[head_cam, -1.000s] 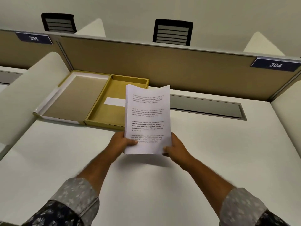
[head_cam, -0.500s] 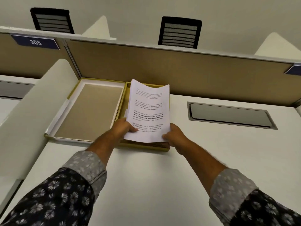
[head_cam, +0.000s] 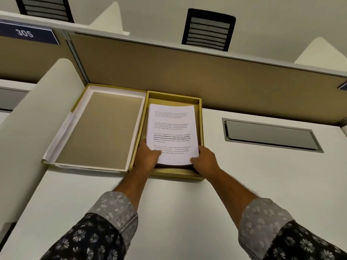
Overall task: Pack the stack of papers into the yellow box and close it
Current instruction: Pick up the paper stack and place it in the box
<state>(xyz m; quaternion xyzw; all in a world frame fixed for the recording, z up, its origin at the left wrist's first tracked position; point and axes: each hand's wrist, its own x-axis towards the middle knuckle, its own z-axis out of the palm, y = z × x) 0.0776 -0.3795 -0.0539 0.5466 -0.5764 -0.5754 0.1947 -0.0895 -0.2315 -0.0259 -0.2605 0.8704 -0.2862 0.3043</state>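
The yellow box (head_cam: 200, 117) lies open against the desk's back partition, its lid (head_cam: 99, 128) folded flat to the left with a tan lining facing up. A stack of printed white papers (head_cam: 171, 132) sits inside the box tray, far end down and near end slightly raised. My left hand (head_cam: 147, 156) grips the stack's near left corner, thumb on top. My right hand (head_cam: 205, 162) holds the near right corner, fingers under the stack. Both hands reach over the box's front wall.
The white desk (head_cam: 169, 203) has a grey cable hatch (head_cam: 270, 136) set in it to the right of the box. A tan partition (head_cam: 206, 77) stands behind, a white curved divider (head_cam: 32, 119) on the left. Black chair backs show beyond.
Both hands carried the stack forward from above the desk and lowered it into the box tray; it now lies nearly flat instead of tilted upright.
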